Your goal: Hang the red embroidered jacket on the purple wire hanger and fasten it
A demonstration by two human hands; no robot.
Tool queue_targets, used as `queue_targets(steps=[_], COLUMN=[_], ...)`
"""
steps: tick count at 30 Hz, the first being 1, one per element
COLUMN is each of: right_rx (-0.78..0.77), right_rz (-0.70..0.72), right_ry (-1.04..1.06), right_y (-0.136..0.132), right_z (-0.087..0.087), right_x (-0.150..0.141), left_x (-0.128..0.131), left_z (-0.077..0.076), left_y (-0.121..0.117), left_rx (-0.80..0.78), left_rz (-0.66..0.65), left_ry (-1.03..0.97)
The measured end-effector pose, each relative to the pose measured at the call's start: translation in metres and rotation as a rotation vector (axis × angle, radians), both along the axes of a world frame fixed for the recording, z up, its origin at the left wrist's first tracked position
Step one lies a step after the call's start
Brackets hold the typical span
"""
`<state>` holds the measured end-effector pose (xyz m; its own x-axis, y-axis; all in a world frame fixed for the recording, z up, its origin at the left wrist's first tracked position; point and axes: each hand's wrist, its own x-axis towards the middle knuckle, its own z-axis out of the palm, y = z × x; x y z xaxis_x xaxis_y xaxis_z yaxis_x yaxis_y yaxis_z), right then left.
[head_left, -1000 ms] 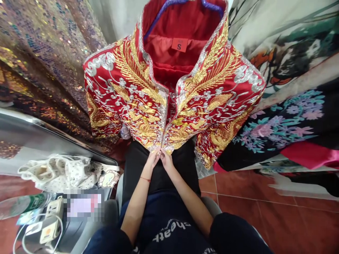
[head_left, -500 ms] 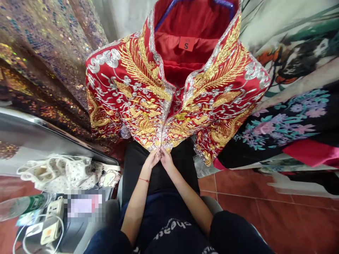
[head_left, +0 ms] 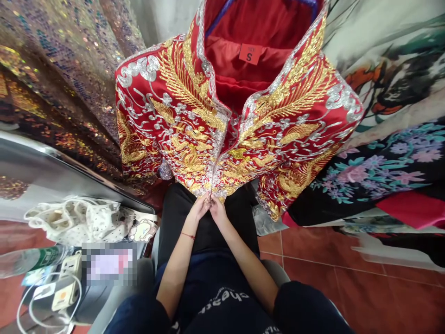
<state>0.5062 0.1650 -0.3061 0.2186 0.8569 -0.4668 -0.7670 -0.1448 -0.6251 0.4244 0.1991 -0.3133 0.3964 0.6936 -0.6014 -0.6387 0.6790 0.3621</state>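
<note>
A red jacket (head_left: 194, 120) with heavy gold and silver embroidery hangs in front of me, its collar open on a red lining with a size tag marked S (head_left: 249, 54). My left hand (head_left: 200, 207) and my right hand (head_left: 218, 208) meet at the jacket's bottom front edge, fingers pinched together on the hem where the two front panels join. A thin red string circles my left wrist. Below the jacket hangs a black garment (head_left: 181, 218).
Sequined fabric (head_left: 62, 69) hangs at the left, floral and painted fabrics (head_left: 375, 162) at the right. A table at the lower left holds a white patterned bag (head_left: 79, 220), a power strip (head_left: 66, 283) with cables and a plastic bottle (head_left: 31, 260). Red floor tiles (head_left: 347, 278) lie at the right.
The view has shifted slightly, so the jacket sits a little further right and lower. Both hands stay pinched at the jacket's hem.
</note>
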Motion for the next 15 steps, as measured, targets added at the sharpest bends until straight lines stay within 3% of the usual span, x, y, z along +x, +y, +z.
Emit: queue_targets(steps=[15], right_rx=[-0.007], right_rz=[-0.013], right_ry=[-0.005], right_y=[0.002], right_z=[0.004], right_x=[0.008], left_x=[0.011], left_z=[-0.006], left_y=[-0.005], left_rx=[0.114], left_rz=[0.038], left_ry=[0.055])
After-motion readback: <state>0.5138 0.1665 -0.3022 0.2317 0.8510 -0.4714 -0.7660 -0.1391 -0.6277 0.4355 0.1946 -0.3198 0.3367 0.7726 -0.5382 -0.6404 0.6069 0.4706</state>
